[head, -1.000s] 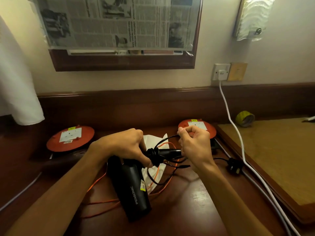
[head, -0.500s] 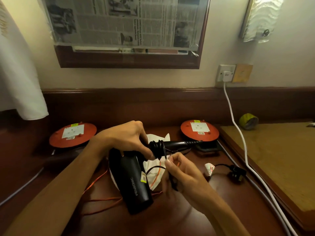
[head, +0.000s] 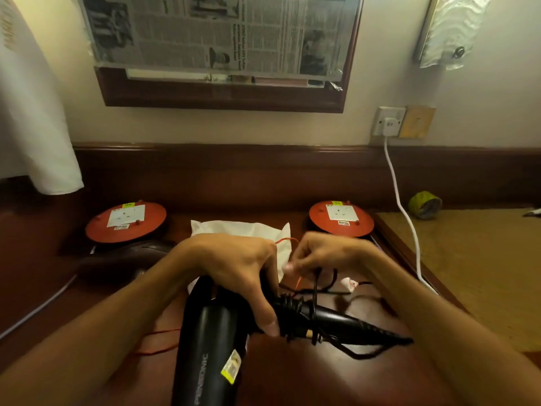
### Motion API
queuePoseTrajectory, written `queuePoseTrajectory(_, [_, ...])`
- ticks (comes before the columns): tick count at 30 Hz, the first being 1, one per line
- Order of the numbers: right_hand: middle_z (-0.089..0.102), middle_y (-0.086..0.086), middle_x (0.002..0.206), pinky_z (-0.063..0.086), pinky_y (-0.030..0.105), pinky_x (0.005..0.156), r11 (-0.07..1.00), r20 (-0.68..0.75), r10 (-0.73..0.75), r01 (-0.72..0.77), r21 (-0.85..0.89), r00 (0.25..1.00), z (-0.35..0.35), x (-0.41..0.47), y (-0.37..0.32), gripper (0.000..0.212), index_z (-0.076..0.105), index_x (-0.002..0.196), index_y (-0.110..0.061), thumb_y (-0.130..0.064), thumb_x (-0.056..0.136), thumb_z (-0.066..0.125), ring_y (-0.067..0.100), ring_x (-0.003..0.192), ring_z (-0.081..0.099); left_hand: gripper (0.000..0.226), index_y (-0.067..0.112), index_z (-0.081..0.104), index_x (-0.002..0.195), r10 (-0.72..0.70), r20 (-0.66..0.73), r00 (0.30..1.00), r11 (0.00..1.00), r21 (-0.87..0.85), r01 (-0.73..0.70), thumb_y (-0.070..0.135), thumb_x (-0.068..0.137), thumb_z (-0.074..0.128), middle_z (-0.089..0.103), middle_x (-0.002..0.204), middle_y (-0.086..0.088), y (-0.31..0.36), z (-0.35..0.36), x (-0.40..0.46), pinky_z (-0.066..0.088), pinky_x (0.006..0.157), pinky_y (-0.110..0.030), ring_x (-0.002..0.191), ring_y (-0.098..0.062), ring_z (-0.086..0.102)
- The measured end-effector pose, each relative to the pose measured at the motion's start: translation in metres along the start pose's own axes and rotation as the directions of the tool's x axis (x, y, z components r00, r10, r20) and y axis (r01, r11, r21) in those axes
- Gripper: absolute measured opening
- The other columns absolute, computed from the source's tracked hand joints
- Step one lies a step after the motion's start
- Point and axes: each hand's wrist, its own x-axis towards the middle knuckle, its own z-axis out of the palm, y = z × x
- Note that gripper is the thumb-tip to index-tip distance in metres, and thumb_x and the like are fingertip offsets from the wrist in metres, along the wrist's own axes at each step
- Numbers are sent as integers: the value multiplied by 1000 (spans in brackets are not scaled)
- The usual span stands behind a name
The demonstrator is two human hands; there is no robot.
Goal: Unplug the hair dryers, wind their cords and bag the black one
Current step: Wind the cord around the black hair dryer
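So the left hand (head: 234, 271) has its fingers (head: 265, 315) curled round the dryer (head: 210, 341) right where the handle folds, thumb pinning the turns of cord (head: 292, 307) already wound on there. The right hand (head: 325, 254) is just beside it, fingers pinched together on the loose cord and holding it up above the handle, a bit blurry so I can't tell the exact grip. The dryer itself is held low over the tabletop (head: 292, 376), nozzle end toward the camera, handle pointing right.

Looks like we're mid-wind on the black one: a few loops are on, and a fair bit of slack trails off right, where a tag (head: 349, 284) lies. The plug is hidden from here.

Next move probably needs the right hand to carry that slack round the handle again, keeping tension so the loops don't slip. The white bag (head: 243, 228) sits just behind the hands, between the two red reels (head: 126, 222), ready for later.
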Motion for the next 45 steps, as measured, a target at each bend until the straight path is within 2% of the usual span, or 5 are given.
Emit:
queuePoseTrajectory(6, [72,20,85,52,37,62,955,6,110,-105,-276,994,-18,-2,-58,26,71,97,-8,-34,92,70,23,66,57,42,14,80,74,-226,-182,957,945,197,260,55,66,87,71,62,5,-19,7,16,58,58,-36,60,-16,68])
queuePoseTrajectory(21, [71,35,89,55,67,81,859,-326,-4,170,482,945,108,10,13,33,64,102,4,-24,107,49,51,80,72,28,17,84,76,-225,-347,910,974,-65,217,44,72,90,77,73,-2,-65,-8,-3,47,60,-29,62,-12,67])
queuePoseTrajectory(30, [62,8,80,50,22,65,826,116,22,-84,558,993,59,28,52,37,57,102,8,-21,86,72,7,63,60,13,8,82,82,3,-265,964,969,-236,-68,20,78,88,78,79,-10,-48,-3,-9,53,63,-27,69,-26,73])
queuePoseTrajectory(34, [66,19,99,58,22,75,931,398,60,-195,308,915,15,39,34,26,61,114,17,8,90,59,10,78,70,16,12,82,81,-38,-94,995,994,-105,28,27,79,87,77,76,-2,-30,6,-3,52,62,-25,66,-17,72])
queuePoseTrajectory(45, [75,21,92,58,39,73,898,222,190,-78,-433,956,-12,37,-48,10,71,99,-7,-12,92,66,35,79,73,42,18,59,61,-288,-207,935,881,324,344,49,71,87,56,56,4,-12,6,11,43,49,-28,47,-11,52])
